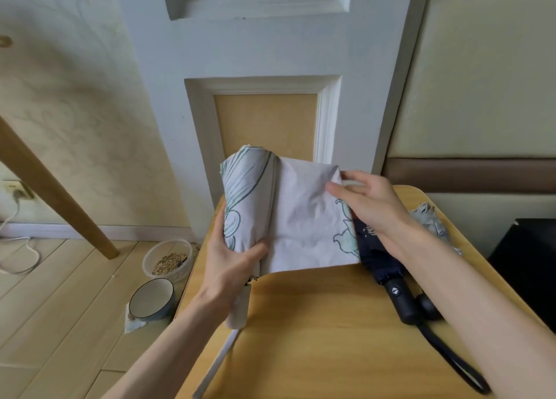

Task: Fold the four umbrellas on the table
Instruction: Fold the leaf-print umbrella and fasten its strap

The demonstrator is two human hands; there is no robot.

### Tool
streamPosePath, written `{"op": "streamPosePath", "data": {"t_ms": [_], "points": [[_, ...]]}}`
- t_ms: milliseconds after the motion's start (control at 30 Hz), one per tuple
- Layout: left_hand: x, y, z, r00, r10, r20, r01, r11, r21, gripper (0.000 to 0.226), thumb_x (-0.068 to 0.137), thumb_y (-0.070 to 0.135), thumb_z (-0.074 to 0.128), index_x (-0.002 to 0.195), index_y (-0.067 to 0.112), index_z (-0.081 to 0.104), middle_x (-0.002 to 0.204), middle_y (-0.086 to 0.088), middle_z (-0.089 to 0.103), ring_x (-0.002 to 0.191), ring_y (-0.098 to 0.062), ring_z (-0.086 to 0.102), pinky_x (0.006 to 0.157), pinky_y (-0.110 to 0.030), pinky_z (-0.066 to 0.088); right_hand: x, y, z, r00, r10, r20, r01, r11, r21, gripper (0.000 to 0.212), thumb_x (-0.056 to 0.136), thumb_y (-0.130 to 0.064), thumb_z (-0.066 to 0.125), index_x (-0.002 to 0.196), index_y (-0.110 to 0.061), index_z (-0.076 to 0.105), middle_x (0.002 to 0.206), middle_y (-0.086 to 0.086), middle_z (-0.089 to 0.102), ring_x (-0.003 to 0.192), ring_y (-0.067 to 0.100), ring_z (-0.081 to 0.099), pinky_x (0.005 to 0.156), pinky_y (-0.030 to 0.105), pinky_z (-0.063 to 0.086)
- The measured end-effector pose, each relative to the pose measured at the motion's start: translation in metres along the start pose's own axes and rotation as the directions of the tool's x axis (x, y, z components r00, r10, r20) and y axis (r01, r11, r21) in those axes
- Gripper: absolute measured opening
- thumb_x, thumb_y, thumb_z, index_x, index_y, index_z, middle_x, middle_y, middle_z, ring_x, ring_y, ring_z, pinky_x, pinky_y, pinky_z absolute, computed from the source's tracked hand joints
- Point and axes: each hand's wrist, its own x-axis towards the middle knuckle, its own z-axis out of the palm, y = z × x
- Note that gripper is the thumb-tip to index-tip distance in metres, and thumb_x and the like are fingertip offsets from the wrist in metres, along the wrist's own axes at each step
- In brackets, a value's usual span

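White fabric umbrella (301, 218) with teal leaf outlines, raised over the far left part of the counter, canopy partly rolled around the shaft on the left, one loose panel spread flat to the right. White handle (239, 308) pointing down toward the viewer, white strap (216, 365) trailing past the near edge.

Underneath, pale yellow wooden counter (316, 323) with rounded corners, standing against a white panelled door (270, 53).

On its right side, closed navy umbrella (379, 263), lying flat, canopy end tucked behind the loose white panel, black handle (403, 302) toward the viewer, black wrist loop (451, 359) stretching to the near right.

Farther right, near the far edge, crumpled grey umbrella (433, 221), mostly hidden behind the right forearm.

Left hand (231, 260) wrapped around the rolled part, thumb across the front, fingers behind. Right hand (370, 206) pinching the upper right corner of the loose panel, thumb on the near face, fingertips over the edge.

Down on the pale wood floor (60, 323), left of the counter, round clear plastic tub (168, 260) of grain and, just nearer, round blue-rimmed ceramic bowl (152, 298).
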Motion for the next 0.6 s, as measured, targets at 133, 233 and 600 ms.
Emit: {"op": "streamPosePath", "data": {"t_ms": [133,233,600], "points": [[0.002,0.008,-0.005,0.984,-0.088,0.153,0.079,0.995,0.062,0.115,0.069,0.043,0.099,0.162,0.041,0.032,0.151,0.012,0.058,0.127,-0.005,0.062,0.103,-0.026,0.053,0.005,-0.032,0.008,0.977,-0.143,0.16,0.14,0.99,0.029,0.047,0.095,-0.003,0.068,0.129,-0.036,0.068,0.078,0.012,0.067,0.069,0.02,0.056,0.058,0.022,0.05],[-0.002,0.019,-0.013,0.91,-0.128,0.394,0.107,0.991,0.074,0.112,0.07,0.043,0.084,0.163,0.04,0.021,0.151,0.015,0.052,0.121,0.006,0.062,0.097,-0.012,0.051,0.011,-0.055,0.023,0.958,-0.156,0.241,0.164,0.986,-0.014,0.023,0.091,-0.002,0.068,0.1,-0.018,0.083,0.074,0.01,0.068,0.064,0.022,0.061,0.058,0.028,0.052],[-0.027,0.04,-0.007,0.885,-0.199,0.42,0.245,0.968,-0.058,0.021,0.078,0.023,0.083,0.078,0.011,0.065,0.061,-0.007,0.065,0.052,-0.016,0.055,0.05,-0.019,0.045,0.031,-0.085,0.08,0.874,-0.067,0.481,0.207,0.947,-0.245,0.044,0.093,0.0,0.072,0.135,-0.013,0.064,0.118,0.002,0.077,0.102,0.017,0.078,0.087,0.028,0.063]]}}
